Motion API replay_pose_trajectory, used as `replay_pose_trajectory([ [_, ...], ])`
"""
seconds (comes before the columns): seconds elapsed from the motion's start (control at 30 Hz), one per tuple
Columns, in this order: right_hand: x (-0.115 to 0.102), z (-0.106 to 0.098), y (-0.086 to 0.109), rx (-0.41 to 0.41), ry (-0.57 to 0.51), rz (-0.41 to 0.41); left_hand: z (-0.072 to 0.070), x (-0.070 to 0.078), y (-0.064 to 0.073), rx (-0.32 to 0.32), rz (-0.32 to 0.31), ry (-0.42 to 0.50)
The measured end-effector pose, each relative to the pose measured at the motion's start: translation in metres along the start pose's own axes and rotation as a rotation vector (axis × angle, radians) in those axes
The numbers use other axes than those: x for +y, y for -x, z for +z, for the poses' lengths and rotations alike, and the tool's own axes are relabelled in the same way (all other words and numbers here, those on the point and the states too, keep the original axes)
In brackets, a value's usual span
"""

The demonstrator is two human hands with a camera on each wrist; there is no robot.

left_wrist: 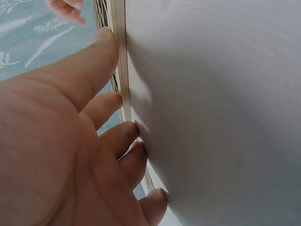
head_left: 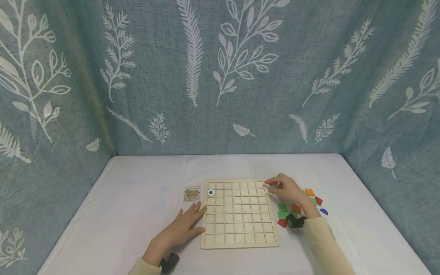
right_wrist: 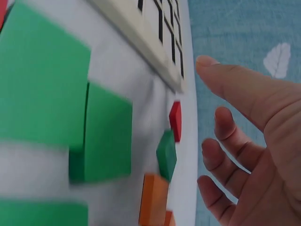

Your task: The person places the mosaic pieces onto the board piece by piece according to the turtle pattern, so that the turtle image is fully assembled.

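A pale wooden grid board (head_left: 239, 218) lies on the white table. One round white piece with a dark centre (head_left: 211, 193) sits near its upper left corner. My left hand (head_left: 183, 228) is spread flat beside the board, thumb and fingers at its left edge; the left wrist view shows them along the wooden side (left_wrist: 120, 61). By the upper right corner hovers my right hand (head_left: 288, 190), its thumb and index finger apart. Nothing shows between those fingers in the right wrist view. A red piece (right_wrist: 175, 121) and a green piece (right_wrist: 167, 154) lie near that corner.
A small picture card (head_left: 191, 193) lies left of the board. Right of it are scattered green pieces (head_left: 282, 207), an orange block (head_left: 309, 192), a red piece (head_left: 318, 201) and a blue half-round piece (head_left: 324, 211). A patterned blue-green curtain (head_left: 213, 126) stands behind the table.
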State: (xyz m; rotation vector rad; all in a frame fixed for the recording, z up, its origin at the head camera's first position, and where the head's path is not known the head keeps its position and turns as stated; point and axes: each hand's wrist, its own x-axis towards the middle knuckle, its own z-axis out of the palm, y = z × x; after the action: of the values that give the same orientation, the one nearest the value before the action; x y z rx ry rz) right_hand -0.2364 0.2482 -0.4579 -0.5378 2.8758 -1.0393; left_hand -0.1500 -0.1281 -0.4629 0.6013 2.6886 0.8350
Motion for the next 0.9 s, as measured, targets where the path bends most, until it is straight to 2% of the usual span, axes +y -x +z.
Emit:
replay_pose_trajectory([
  [0.23,0.016,-0.008,0.007,0.012,-0.006,0.062,-0.001,-0.001,0.0,-0.005,0.014,0.008],
  [0.4,0.023,-0.013,0.014,0.018,0.009,0.077,-0.001,-0.001,0.0,-0.006,0.024,0.015],
  [0.9,0.026,-0.016,0.017,0.025,0.072,0.137,-0.001,-0.003,0.0,-0.006,0.042,0.017],
])
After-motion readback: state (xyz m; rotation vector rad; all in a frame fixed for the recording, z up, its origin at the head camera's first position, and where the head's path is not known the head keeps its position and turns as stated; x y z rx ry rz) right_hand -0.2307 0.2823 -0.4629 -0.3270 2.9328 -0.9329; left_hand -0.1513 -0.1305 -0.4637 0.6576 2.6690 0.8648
